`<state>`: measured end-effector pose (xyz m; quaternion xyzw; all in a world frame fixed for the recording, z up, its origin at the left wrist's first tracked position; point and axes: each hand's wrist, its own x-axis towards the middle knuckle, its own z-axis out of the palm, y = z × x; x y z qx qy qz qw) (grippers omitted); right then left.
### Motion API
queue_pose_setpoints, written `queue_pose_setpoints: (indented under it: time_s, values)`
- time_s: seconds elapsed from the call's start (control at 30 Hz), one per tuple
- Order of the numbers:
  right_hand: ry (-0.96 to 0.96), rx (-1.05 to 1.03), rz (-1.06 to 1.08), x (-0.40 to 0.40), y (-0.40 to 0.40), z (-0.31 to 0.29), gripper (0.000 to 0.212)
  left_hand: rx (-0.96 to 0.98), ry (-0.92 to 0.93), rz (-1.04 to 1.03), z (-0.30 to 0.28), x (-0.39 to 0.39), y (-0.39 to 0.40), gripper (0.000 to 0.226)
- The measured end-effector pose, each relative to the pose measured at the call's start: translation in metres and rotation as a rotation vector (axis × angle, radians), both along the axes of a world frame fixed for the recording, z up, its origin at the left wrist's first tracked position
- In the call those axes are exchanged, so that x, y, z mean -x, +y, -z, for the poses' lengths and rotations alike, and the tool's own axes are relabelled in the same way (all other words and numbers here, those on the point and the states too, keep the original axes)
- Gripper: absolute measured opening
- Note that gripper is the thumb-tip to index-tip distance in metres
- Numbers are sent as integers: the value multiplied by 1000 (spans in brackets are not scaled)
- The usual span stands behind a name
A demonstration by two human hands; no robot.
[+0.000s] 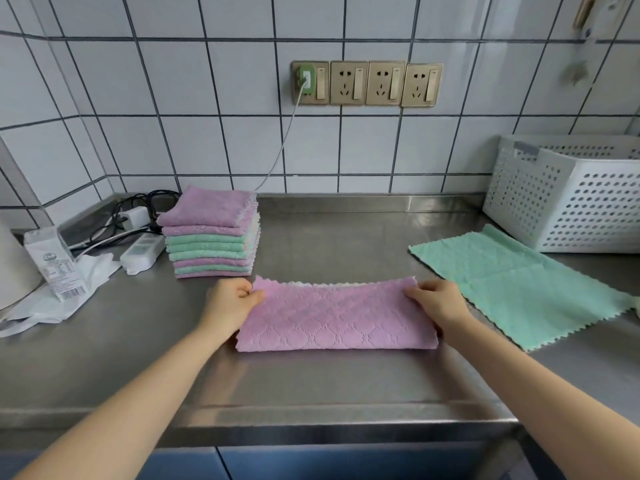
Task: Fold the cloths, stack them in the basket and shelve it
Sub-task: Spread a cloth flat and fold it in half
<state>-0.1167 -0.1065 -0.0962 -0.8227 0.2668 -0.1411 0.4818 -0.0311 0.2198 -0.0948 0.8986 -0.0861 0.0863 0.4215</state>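
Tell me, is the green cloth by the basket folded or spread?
Spread. The green cloth lies flat in one layer on the counter, zigzag edges showing.

Steel counter [329,379]: cloths [337,320], basket [568,202], misc.

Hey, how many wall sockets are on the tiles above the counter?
4, side by side in one row: the leftmost socket has a green charger plugged in, then second socket, third socket and rightmost socket. None seem hidden.
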Motion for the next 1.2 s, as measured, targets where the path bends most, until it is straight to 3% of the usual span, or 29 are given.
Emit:
queue_pose_setpoints:
  time_s: [0.2, 0.4, 0.57, 0.73, 0.83, 0.9, 0.93, 1.0, 1.1, 1.2]
  values:
    - [-56, 69, 56, -4, 0, 4, 25, -81, -127, -6, 1, -5, -5, 41]
    - [-8, 160, 51, -8, 3, 2, 23, -152, -100, -66, 4, -11, -14, 18]
    - [14, 160, 60, -10, 2, 0, 24, -189, -44, -72, 6, -16, -15, 25]
    - [86, 186, 45, -8, 1, -7, 26, -341, -95, -63, 1, -11, -16, 16]
    - [161, 388, -76, 5, 6, -29, 35, -721, -312, -62, -10, 10, -13, 32]
    - [18, 727, -204, 21, 22, -41, 32, -709, -508, 36, -15, 36, -21, 34]
    - [-123, 863, -295, 32, 35, -43, 27, -646, -511, 162, -17, 52, -28, 33]
    - [-261, 979, -507, 53, 60, -33, 22, -565, -305, 418, -16, 84, -44, 55]
    - [-206, 1000, -694, 68, 77, -8, 33, -761, -96, 559, -6, 113, -53, 97]
    - [-204, 1010, -721, 79, 69, 5, 40, -797, -40, 564, -1, 117, -41, 101]
